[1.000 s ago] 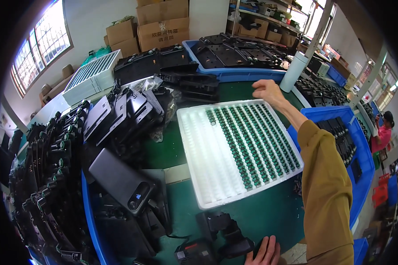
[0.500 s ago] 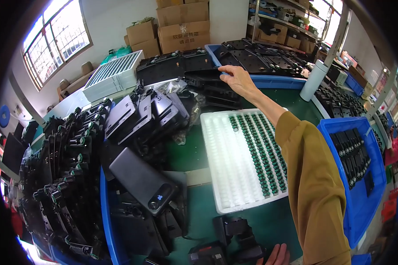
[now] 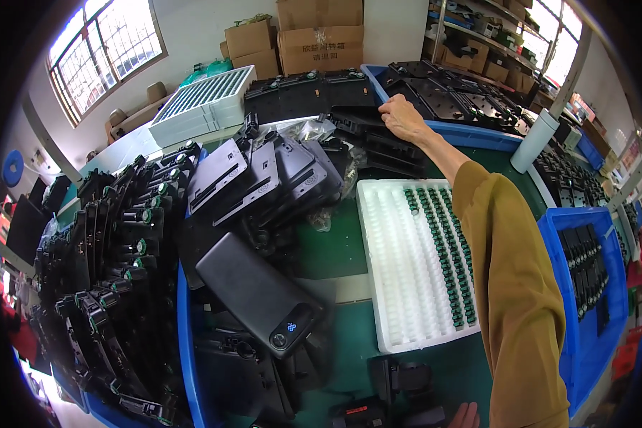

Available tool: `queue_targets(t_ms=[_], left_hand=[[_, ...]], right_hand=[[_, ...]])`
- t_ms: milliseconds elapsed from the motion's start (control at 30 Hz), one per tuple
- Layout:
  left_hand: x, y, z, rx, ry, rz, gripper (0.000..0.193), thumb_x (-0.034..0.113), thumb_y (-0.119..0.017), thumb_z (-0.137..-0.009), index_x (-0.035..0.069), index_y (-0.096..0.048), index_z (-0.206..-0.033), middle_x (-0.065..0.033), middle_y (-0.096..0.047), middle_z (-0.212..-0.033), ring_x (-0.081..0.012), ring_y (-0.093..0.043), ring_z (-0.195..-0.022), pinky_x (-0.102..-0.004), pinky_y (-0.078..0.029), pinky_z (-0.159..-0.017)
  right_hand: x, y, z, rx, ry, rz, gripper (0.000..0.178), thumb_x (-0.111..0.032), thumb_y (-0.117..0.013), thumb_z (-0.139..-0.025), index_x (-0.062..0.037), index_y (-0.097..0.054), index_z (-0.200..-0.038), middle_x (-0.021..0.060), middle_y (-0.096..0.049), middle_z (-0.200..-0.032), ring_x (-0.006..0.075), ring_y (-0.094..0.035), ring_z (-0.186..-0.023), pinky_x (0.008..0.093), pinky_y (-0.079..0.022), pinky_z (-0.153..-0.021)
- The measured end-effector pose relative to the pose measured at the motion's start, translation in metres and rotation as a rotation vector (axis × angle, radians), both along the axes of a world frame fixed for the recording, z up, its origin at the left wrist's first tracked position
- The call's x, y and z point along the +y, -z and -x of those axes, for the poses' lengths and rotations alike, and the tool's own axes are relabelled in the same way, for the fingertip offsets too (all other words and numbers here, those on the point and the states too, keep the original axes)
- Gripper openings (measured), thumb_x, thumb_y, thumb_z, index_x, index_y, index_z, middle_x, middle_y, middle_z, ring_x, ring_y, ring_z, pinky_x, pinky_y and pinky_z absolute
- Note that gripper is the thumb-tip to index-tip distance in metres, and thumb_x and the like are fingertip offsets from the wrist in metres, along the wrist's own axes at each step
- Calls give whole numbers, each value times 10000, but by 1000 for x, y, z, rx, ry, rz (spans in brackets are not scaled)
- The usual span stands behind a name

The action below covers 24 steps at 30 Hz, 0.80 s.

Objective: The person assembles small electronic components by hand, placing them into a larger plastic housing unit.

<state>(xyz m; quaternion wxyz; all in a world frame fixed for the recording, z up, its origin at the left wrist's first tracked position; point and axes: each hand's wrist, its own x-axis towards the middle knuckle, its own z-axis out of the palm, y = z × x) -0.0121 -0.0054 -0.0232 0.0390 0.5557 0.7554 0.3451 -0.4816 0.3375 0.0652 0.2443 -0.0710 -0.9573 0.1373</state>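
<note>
My right hand (image 3: 404, 120) reaches to the far side of the bench. Its fingers are closed on the edge of a black plastic housing (image 3: 360, 118), which tops a small stack of similar dark parts. At the bottom edge, a few fingertips of my left hand (image 3: 465, 416) show, stretched out beside a black device (image 3: 406, 381); the rest of that hand is out of frame. Under my right forearm lies a white foam tray (image 3: 399, 271) with rows of small green-and-black parts. A dark power bank (image 3: 257, 289) with a lit display lies left of the tray.
Flat grey-black panels (image 3: 264, 175) are heaped with plastic bags at centre left. A blue bin (image 3: 185, 357) of black assemblies stands at the left, another blue bin (image 3: 585, 349) at the right. A pale bottle (image 3: 535, 141) stands far right; a stacked white tray (image 3: 203, 107) sits far left.
The view has swung slightly left, so the bench things appear further right. My right hand stays at the far black housing. My left fingertips show less at the bottom edge.
</note>
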Motion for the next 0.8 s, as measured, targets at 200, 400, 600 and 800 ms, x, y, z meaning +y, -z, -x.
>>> queue_targets(t_ms=[200,400,600,800], left_hand=[[3,8,-11,-18,-9,-1,509,235,-545,-861,-49,-562,-1284,-267,-415,-1462,-398,-416,-1365,-585,-509,-850],[2,0,-22,-37,25,-15,504,233,-546,-860,-49,-565,-1278,-266,-421,-1458,-397,-418,-1364,-578,-513,-844],[-4,-18,-9,70,11,-53,478,213,-552,-862,-50,-577,-1260,-265,-439,-1443,-395,-441,-1346,-553,-523,-809],[-3,-12,-1,241,47,-43,454,255,-572,-942,-42,-571,-1285,-270,-461,-1425,-416,-482,-1301,-546,-464,-950]], right_hand=[[-11,-4,-13,96,4,5,195,-71,-604,-835,-1,-688,-996,149,-621,-1134,348,-617,-1065,469,-531,-866],[-19,-39,-38,338,-90,-391,217,10,-623,-793,34,-639,-1008,129,-554,-1187,339,-573,-1102,433,-529,-874],[-30,-83,-101,640,-133,-387,213,28,-621,-815,26,-664,-1023,121,-597,-1119,327,-592,-1074,389,-498,-910],[-62,-112,-220,579,-213,38,92,61,-703,-765,-5,-721,-826,67,-688,-917,187,-688,-777,270,-562,-730]])
